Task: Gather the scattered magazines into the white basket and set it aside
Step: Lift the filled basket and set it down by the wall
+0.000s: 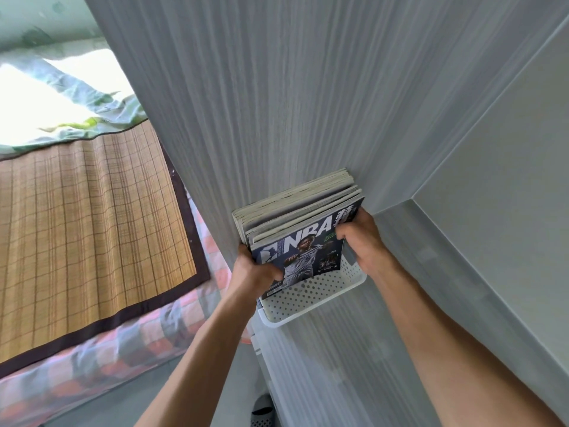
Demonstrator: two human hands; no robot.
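A grey wood-grain worktop (308,103) carries the white basket (311,298) near its front edge. The magazines (295,223) stand upright inside the basket. Both hands clamp that stack: left hand (252,274) at its left edge, right hand (361,238) at its right.

A thick stack of glossy paper magazines (295,223) stands on edge inside the white perforated plastic basket (311,300), rising well above its rim. The frontmost cover, dark blue with "NBA" lettering and a basketball player, faces the basket's near wall.
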